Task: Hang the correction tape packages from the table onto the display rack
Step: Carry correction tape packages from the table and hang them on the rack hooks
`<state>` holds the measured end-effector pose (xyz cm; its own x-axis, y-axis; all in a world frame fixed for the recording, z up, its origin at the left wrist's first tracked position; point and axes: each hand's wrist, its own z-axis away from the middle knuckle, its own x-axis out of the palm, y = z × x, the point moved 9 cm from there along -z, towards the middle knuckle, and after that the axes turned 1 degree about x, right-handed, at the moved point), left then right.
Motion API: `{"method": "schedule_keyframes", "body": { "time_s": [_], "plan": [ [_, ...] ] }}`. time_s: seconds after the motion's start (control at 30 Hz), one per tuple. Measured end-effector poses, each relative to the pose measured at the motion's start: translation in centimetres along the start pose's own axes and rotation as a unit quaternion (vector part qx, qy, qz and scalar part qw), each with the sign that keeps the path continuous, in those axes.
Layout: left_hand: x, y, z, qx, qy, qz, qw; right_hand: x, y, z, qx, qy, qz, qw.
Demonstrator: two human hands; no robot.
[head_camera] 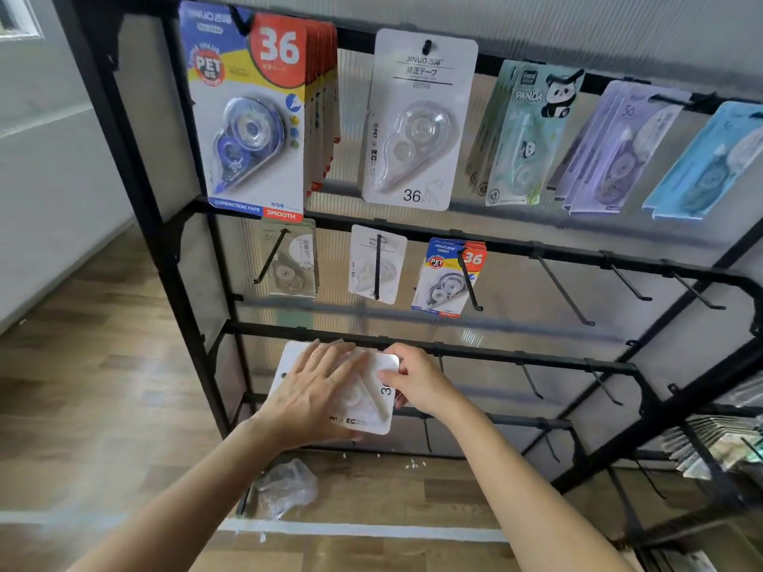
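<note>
I hold a white correction tape package (367,402) sideways in front of the third bar of the black display rack (487,353). My left hand (318,390) lies flat across its clear blister, fingers spread, thumb under the lower edge. My right hand (417,381) pinches the package's right end beside the printed number. On the top row hang blue and red "36" packages (252,117), a white package (421,121), panda packages (532,134), purple packages (619,154) and light blue packages (710,163). The second row carries three small groups of packages (375,266).
Bare black hooks (565,291) stick out of the right side of the second and third bars. A crumpled clear plastic bag (285,485) lies on the wooden floor at the rack's foot. More stock sits on a lower shelf (714,443) at the right.
</note>
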<state>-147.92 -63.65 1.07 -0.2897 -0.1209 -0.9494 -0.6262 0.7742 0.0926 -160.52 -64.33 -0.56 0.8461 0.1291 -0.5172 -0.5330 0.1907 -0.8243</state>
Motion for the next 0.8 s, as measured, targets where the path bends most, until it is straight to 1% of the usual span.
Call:
{"method": "schedule_keyframes", "body": {
  "time_s": [0.07,0.1,0.17,0.23,0.3,0.33,0.37,0.43,0.47,0.5,0.53,0.6,0.67,0.8],
  "plan": [
    [-0.3,-0.4,0.4,-0.015,0.007,0.01,1.0,-0.4,0.4,0.4,0.012,0.025,-0.005,1.0],
    [-0.6,-0.6,0.6,-0.024,0.02,0.018,0.999,-0.6,0.6,0.6,0.017,0.042,-0.026,0.999],
    [-1.6,-1.1,1.0,-0.057,0.06,0.053,0.995,-0.9,1.4,1.4,0.026,0.073,-0.106,0.991],
    [-2.5,-1.9,1.5,-0.115,0.109,0.116,0.981,-0.9,2.3,2.2,0.031,0.094,-0.192,0.976],
    [-2.6,-2.9,2.1,-0.179,0.152,0.195,0.952,-0.5,3.3,3.0,0.036,0.109,-0.259,0.959],
    [-2.3,-3.3,2.4,-0.214,0.164,0.254,0.929,-0.2,3.7,3.3,0.038,0.116,-0.286,0.95],
    [-1.9,-3.6,2.5,-0.248,0.166,0.331,0.895,0.2,4.0,3.5,0.04,0.121,-0.312,0.942],
    [-0.4,-3.4,2.3,-0.289,0.149,0.494,0.807,1.1,4.2,3.8,0.042,0.121,-0.358,0.925],
    [0.1,-3.1,2.0,-0.289,0.145,0.554,0.767,1.6,4.2,3.9,0.041,0.117,-0.377,0.918],
    [0.4,-2.8,1.8,-0.284,0.149,0.59,0.741,2.1,4.1,4.0,0.039,0.112,-0.392,0.912],
    [0.4,-2.6,1.6,-0.279,0.16,0.609,0.725,2.6,4.0,4.1,0.036,0.108,-0.403,0.908],
    [0.2,-2.3,1.4,-0.265,0.174,0.625,0.713,3.5,3.9,4.4,0.033,0.098,-0.416,0.904],
    [0.1,-2.2,1.6,-0.26,0.172,0.629,0.712,3.9,4.0,4.8,0.029,0.094,-0.415,0.904],
    [0.3,-1.7,2.9,-0.237,0.151,0.636,0.719,4.1,4.3,5.5,0.006,0.074,-0.346,0.935]
  ]
}}
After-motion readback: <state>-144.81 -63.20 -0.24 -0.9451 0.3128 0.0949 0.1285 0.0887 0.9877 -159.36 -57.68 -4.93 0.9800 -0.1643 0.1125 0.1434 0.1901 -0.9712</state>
